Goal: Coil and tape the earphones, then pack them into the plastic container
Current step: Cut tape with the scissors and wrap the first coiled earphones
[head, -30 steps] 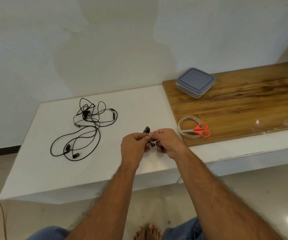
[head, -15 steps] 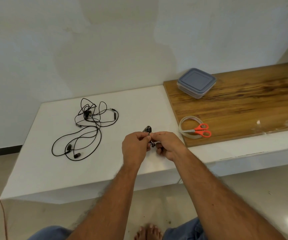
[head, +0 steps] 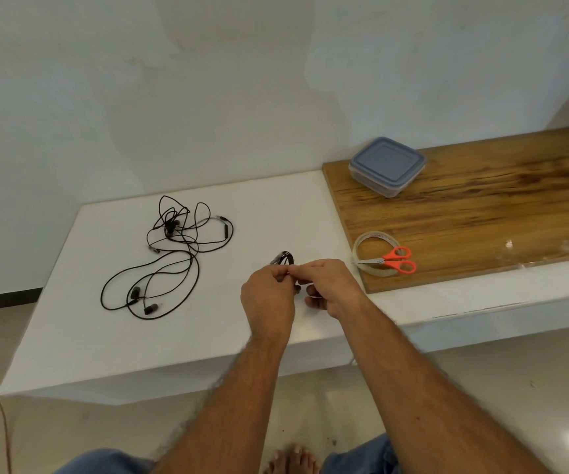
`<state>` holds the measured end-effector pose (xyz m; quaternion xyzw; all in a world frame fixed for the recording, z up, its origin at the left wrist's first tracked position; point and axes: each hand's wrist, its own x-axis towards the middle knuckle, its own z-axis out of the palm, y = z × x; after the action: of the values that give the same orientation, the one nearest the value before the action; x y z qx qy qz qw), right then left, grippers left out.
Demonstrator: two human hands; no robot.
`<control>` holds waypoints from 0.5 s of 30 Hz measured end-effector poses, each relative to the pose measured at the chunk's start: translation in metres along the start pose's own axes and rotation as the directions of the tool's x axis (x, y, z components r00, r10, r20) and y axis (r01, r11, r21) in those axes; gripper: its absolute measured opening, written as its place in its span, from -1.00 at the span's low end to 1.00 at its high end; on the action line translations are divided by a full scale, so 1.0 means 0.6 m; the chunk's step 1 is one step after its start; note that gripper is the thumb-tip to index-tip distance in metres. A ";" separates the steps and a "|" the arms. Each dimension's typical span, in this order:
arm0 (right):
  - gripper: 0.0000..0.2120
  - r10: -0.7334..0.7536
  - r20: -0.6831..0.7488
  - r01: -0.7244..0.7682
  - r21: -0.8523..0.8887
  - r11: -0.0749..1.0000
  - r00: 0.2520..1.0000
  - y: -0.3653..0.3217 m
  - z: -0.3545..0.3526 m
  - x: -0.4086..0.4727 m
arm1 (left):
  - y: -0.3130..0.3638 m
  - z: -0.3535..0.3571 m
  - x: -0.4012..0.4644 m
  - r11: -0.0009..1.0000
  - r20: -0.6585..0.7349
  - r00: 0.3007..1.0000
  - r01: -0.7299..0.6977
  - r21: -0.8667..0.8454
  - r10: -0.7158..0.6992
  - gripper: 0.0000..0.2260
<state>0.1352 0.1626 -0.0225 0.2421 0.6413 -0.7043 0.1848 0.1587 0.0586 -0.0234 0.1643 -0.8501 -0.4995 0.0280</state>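
A small coiled black earphone bundle pokes up between my two hands above the white counter. My left hand pinches the coil from the left. My right hand pinches it from the right, fingertips meeting the left hand's; one earbud hangs below between them. Any tape on the coil is hidden by my fingers. More black earphones lie in a loose tangle at the left of the counter. The plastic container, its grey-blue lid on, stands at the back of the wooden board.
A roll of clear tape lies on the wooden board near its front left corner, with orange-handled scissors across it. The white counter ends at a wall behind. My bare foot shows on the floor below.
Both hands stay together on the coil in nearly the same place; my fingers have shifted slightly around it.
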 end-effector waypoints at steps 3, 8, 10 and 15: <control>-0.91 -0.018 0.007 0.018 -0.001 1.000 1.000 -0.001 -0.002 0.000 | 0.003 0.001 -0.007 0.998 0.012 1.000 -0.023 0.063 0.022 -0.80; -0.91 -0.082 0.042 0.083 -0.019 0.996 0.996 -0.006 -0.013 0.007 | 0.014 -0.008 -0.006 0.996 0.110 0.993 0.048 -0.082 -0.039 -0.80; -0.92 -0.112 0.055 0.116 -0.064 0.991 0.992 -0.008 -0.016 0.009 | 0.017 -0.014 -0.004 0.977 0.156 0.984 0.115 -0.177 -0.088 -0.79; -0.85 -0.206 0.077 0.218 -0.200 0.955 0.975 -0.013 -0.016 0.004 | 0.019 -0.030 -0.004 0.897 0.230 0.959 0.241 -0.371 -0.163 -0.82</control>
<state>0.1296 0.1730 -0.0180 0.1317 0.7281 -0.6557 0.1503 0.1616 0.0495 -0.0042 0.1937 -0.7084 -0.6746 -0.0741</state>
